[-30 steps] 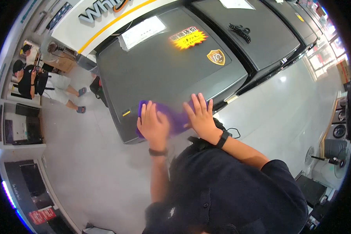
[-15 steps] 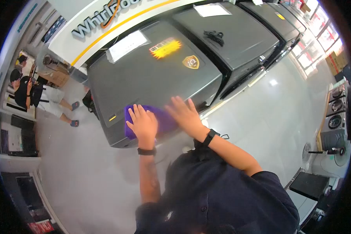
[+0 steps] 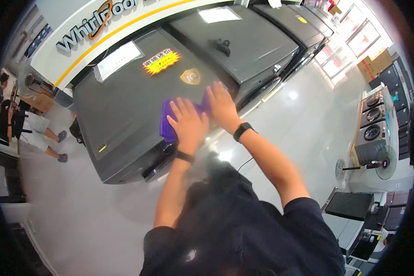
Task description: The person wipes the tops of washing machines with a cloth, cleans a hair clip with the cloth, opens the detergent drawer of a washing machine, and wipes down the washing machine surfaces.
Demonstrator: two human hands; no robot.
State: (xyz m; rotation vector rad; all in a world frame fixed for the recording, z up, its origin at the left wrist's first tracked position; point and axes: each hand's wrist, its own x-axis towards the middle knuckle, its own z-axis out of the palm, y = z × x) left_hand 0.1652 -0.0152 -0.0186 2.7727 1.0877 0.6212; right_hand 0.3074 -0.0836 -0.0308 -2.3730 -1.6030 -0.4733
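Shiny shop floor, Whirlpool sign (image 3: 94,28) behind a dark appliance (image 3: 119,108). Shield badge (image 3: 190,77) says 10; starburst sticker (image 3: 161,62) is too tiny to read. Purple cloth (image 3: 167,123) on the near edge, left hand (image 3: 191,124) flat on it, fingers slightly spread; right hand (image 3: 222,109) beside, fingers straight.

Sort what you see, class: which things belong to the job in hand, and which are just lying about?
In the job: left hand; right hand; purple cloth; dark appliance under the cloth.
Just about: black bundle on the neighbouring appliance; fan.
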